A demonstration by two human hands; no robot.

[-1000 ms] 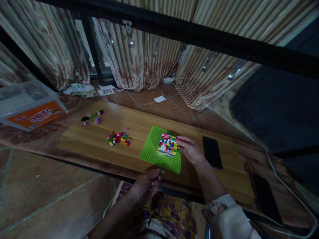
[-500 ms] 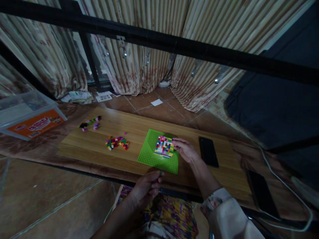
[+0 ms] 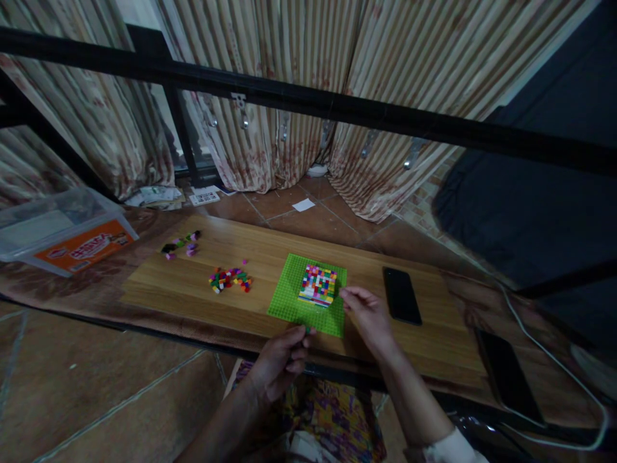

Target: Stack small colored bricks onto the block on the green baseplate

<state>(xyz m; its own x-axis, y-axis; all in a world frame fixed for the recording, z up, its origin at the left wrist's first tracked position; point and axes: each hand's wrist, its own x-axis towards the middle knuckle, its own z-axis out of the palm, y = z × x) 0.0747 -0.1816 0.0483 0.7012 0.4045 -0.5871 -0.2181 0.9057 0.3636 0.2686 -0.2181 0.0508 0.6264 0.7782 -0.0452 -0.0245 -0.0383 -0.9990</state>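
A green baseplate (image 3: 289,298) lies on the wooden table (image 3: 202,283) with a square block of many-coloured small bricks (image 3: 317,285) built on it. My right hand (image 3: 369,313) hovers just right of the plate's near corner, fingers curled together, apart from the block. My left hand (image 3: 282,359) sits at the table's near edge, fingers pinched on a small green piece (image 3: 307,330). A loose heap of coloured bricks (image 3: 230,280) lies left of the plate, and a smaller purple and green group (image 3: 182,243) lies further left.
A black phone (image 3: 400,294) lies right of the plate, another dark phone (image 3: 509,375) with a white cable at the far right. A clear plastic box with an orange label (image 3: 67,235) stands at the left. A black bar (image 3: 337,109) and curtains are behind.
My right hand has drawn back from the brick block toward me. The left hand stays at the table edge with its piece. The view has tilted slightly.
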